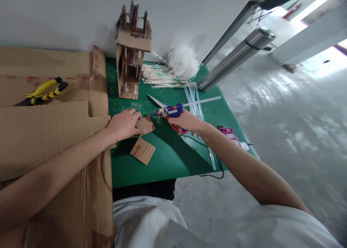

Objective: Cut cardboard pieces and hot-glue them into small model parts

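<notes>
My right hand is wrapped round the grip of a blue hot glue gun, with a clear glue stick poking out of its back. The gun's nozzle points left, close to the edge of a small cardboard piece. My left hand holds that piece between thumb and fingers on the green table. Just below lies another cardboard piece, near or touching my left thumb; I cannot tell whether the two are joined. Scissors with red handles lie partly hidden behind the gun.
A cardboard model stands at the back, beside wooden sticks and a heap of white string. Large cardboard sheets cover the left, with yellow-black pliers on them. Glue sticks, a purple packet and a black cord lie right.
</notes>
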Action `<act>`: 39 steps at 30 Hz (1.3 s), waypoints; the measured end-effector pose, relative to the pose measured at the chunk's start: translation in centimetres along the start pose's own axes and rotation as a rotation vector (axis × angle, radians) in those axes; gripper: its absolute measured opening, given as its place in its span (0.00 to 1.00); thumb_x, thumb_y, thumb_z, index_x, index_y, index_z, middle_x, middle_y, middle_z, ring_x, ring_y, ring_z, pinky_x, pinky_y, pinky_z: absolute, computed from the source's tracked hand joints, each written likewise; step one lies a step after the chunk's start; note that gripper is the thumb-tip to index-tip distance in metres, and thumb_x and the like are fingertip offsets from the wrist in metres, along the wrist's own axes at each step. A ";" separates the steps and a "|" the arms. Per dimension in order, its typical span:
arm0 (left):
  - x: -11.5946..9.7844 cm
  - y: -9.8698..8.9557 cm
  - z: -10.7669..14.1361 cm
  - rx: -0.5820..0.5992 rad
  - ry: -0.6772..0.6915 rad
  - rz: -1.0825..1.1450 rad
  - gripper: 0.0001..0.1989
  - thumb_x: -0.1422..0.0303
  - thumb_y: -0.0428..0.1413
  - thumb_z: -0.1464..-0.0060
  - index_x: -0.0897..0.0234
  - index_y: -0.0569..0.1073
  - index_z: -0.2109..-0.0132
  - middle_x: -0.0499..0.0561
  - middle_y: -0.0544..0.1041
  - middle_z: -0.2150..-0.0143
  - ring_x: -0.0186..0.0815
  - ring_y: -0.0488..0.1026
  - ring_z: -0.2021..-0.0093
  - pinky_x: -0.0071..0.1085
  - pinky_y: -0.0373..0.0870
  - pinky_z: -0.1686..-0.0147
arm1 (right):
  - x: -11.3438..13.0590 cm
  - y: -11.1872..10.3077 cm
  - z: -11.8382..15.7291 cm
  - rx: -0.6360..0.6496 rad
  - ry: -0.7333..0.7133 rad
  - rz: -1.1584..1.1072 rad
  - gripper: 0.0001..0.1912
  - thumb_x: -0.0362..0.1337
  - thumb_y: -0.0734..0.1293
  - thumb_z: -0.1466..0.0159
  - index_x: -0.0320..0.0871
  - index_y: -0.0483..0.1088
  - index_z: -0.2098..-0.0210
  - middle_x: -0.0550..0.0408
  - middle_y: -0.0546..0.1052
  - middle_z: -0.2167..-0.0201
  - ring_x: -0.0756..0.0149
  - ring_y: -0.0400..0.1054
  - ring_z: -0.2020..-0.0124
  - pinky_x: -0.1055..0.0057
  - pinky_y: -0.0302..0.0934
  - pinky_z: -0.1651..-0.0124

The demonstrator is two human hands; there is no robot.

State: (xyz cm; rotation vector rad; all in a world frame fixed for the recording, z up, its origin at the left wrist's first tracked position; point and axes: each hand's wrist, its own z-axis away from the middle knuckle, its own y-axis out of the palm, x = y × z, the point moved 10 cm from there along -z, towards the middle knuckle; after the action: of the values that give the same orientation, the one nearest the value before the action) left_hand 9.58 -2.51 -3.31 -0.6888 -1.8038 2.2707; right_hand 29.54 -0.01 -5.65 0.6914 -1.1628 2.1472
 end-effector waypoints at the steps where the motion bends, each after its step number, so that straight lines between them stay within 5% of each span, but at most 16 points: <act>1: 0.0 0.0 0.0 -0.004 0.003 -0.003 0.29 0.41 0.51 0.42 0.58 0.71 0.48 0.54 0.75 0.47 0.46 0.72 0.46 0.36 0.70 0.59 | 0.0 0.0 -0.1 0.002 -0.002 -0.001 0.16 0.32 0.66 0.43 0.45 0.59 0.84 0.61 0.66 0.90 0.72 0.61 0.89 0.76 0.56 0.85; 39: -0.1 -0.2 -0.1 0.008 -0.002 0.015 0.29 0.40 0.51 0.42 0.59 0.71 0.48 0.55 0.74 0.47 0.48 0.71 0.46 0.38 0.70 0.57 | -0.6 0.0 0.4 0.019 0.009 0.061 0.17 0.34 0.66 0.45 0.45 0.59 0.88 0.58 0.65 0.92 0.71 0.61 0.89 0.76 0.58 0.82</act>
State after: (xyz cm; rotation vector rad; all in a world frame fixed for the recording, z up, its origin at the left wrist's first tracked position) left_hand 9.70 -2.45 -3.10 -0.7013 -1.7951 2.2879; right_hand 30.09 -0.53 -5.86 0.6623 -1.1745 2.2119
